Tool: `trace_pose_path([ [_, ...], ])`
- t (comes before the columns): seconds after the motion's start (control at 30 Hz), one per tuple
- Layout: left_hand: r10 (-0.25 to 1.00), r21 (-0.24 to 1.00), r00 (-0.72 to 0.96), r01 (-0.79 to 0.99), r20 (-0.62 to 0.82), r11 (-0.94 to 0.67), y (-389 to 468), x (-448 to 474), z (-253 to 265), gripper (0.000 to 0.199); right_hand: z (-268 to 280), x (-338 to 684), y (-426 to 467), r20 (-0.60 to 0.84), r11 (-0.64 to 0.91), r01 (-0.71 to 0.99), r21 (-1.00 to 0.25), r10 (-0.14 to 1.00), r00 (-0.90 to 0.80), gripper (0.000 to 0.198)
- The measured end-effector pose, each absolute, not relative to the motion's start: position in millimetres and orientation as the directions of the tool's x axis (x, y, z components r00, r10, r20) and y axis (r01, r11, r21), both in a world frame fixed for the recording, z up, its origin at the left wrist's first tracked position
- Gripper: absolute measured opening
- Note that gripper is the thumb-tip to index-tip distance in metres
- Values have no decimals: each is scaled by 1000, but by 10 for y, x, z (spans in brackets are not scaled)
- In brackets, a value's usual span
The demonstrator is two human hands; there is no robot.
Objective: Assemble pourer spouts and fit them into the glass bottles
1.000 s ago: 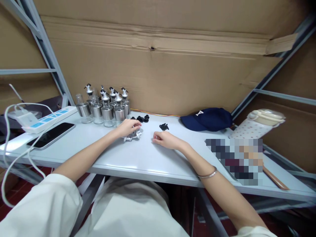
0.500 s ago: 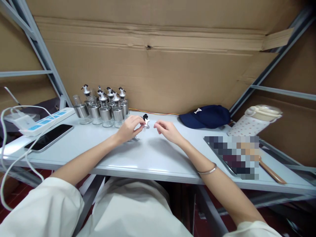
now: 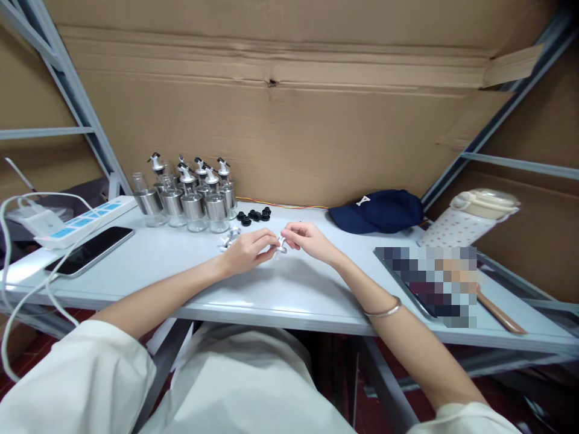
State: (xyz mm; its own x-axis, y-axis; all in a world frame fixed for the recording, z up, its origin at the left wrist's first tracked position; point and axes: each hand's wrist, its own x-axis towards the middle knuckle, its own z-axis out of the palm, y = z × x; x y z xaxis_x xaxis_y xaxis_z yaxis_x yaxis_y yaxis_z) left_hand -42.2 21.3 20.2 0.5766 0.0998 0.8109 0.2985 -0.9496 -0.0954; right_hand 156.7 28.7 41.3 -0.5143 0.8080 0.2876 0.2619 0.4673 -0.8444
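White-and-silver pourer spout, pinched between the fingertips of the left hand and right hand, which have closed together above the table since a second ago, when they lay apart. The left hand has left the loose spouts behind it. The spout's orientation and long axis cannot be told. Black caps and finished bottles stand beyond.

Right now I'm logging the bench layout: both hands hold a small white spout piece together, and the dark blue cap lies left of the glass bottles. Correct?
Not quite. The head view shows the dark blue cap lying right of the glass bottles; the left hand and right hand do hold the small white spout piece.
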Motion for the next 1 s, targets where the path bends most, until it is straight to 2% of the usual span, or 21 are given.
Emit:
trace_pose_path([
  [0.03, 131, -53, 575, 291, 808, -955, 220, -423, 187, 6, 412, 1575, 296, 300, 475, 266, -839, 810, -504, 41],
  [0.2, 308, 203, 618, 236, 723, -950, 258, -428, 82, 37, 447, 1598, 296, 336, 487, 253, -836, 819, -465, 39],
  [0.3, 388, 323, 678, 227, 624, -919, 243, -410, 42, 38, 486, 1591, 262, 304, 475, 272, -837, 817, -491, 40],
  [0.47, 422, 368, 733, 247, 533, -896, 207, -372, 22, 40, 492, 1571, 236, 247, 451, 271, -850, 797, -550, 41],
  [0.63, 463, 391, 727, 284, 507, -875, 207, -364, 22, 36, 455, 1584, 287, 274, 490, 310, -815, 797, -537, 39],
  [0.73, 445, 362, 745, 288, 497, -887, 209, -361, 22, 33, 466, 1677, 373, 411, 568, 436, -698, 816, -405, 35],
  [0.83, 373, 296, 772, 248, 514, -922, 216, -357, 12, 32, 475, 1867, 506, 506, 536, 719, -442, 811, -293, 22],
  [0.9, 348, 266, 783, 240, 515, -934, 222, -355, 4, 31, 453, 2013, 601, 445, 464, 819, -337, 845, -295, 21],
  [1.0, 348, 254, 791, 250, 504, -934, 225, -350, -5, 31, 388, 2184, 708, 245, 358, 899, -253, 923, -298, 28],
])
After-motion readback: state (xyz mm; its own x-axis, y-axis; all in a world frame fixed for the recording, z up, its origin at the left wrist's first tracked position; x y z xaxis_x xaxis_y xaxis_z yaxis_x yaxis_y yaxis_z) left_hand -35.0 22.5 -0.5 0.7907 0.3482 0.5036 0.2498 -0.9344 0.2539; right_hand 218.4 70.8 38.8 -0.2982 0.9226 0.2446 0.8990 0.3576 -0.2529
